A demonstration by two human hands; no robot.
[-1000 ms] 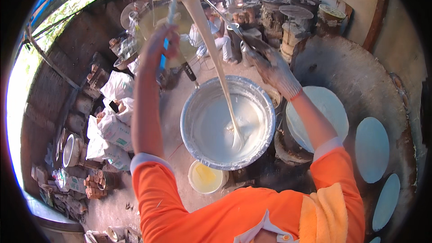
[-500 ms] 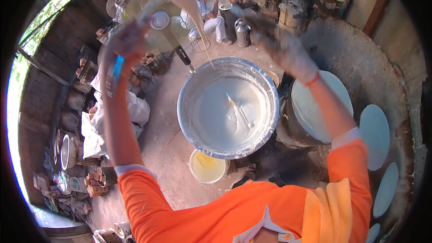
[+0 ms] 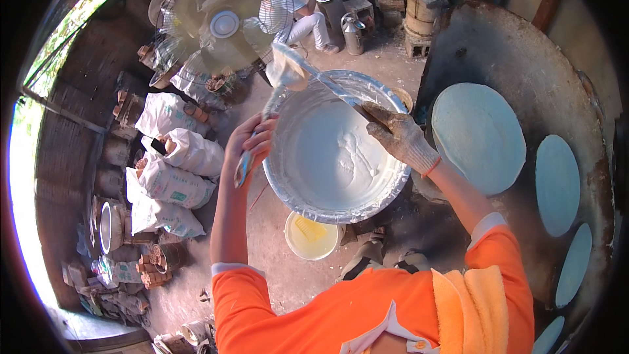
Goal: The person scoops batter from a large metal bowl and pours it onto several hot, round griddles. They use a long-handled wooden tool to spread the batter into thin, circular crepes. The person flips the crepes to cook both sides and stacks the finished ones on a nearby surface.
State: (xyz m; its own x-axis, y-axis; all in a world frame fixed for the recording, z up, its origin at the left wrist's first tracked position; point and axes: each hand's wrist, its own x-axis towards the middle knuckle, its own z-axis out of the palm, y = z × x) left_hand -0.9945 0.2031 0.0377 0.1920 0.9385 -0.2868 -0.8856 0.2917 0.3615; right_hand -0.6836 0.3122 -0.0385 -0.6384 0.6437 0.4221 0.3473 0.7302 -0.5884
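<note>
Step in hand, as judged from the pose: working white batter [image 3: 318, 151] off a ladle [image 3: 291, 77] with a flat-bladed scraper [image 3: 334, 86] above the metal basin [image 3: 341, 215]. Advised method: bring the ladle head inside the basin rim, since in this view it overlaps the far left edge, where drips could fall outside. Brace the ladle handle firmly and let the scraper do the moving. Lay the blade flat against the coated surface and draw it in one even stroke toward the basin centre. Thick batter will probably cling and string, so pause after each stroke to let it drop. Leave clearance from the wire-guarded fan [image 3: 226, 24] beyond.

Position relative to the grip: the left grip [image 3: 255, 137], bare, is wrapped around the ladle handle; the batter-covered head stands above and to the right of the fist, with the handle end below it. The right grip [image 3: 396, 132], in a knitted glove, is closed on the scraper handle; its blade extends up and left to the ladle head. Whether they touch there cannot be told. The bulk of the batter lies in the basin, below and between both grips.
</note>
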